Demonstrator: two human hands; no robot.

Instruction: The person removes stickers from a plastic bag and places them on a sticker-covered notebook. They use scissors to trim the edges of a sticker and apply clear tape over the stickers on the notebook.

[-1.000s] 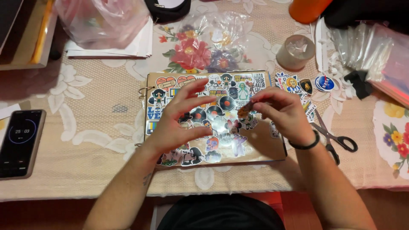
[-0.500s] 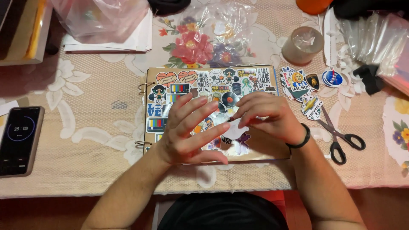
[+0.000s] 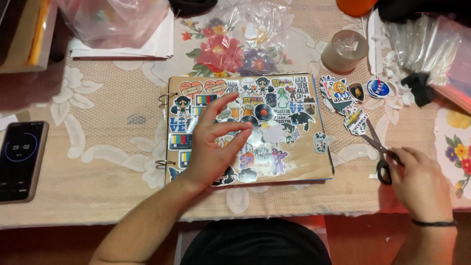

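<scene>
A brown ring-binder cover (image 3: 321, 164) covered with several colourful stickers lies in the middle of the lace tablecloth. My left hand (image 3: 216, 145) rests flat on its middle, fingers spread, holding nothing. A pale round sticker (image 3: 273, 133) sits just right of my fingertips. My right hand (image 3: 417, 184) is off to the right of the cover, its fingers curled on the handles of black scissors (image 3: 378, 147) that lie on the table, blades pointing away from me.
Loose stickers (image 3: 346, 93) lie right of the cover. A phone (image 3: 22, 159) with a lit screen is at the left edge. Plastic bags (image 3: 113, 22), papers, a clear tape roll (image 3: 343, 49) and plastic sleeves (image 3: 422, 39) crowd the far side.
My right hand has left the cover and gone right to the scissors. My left hand stays on the cover, fingers now spread.
</scene>
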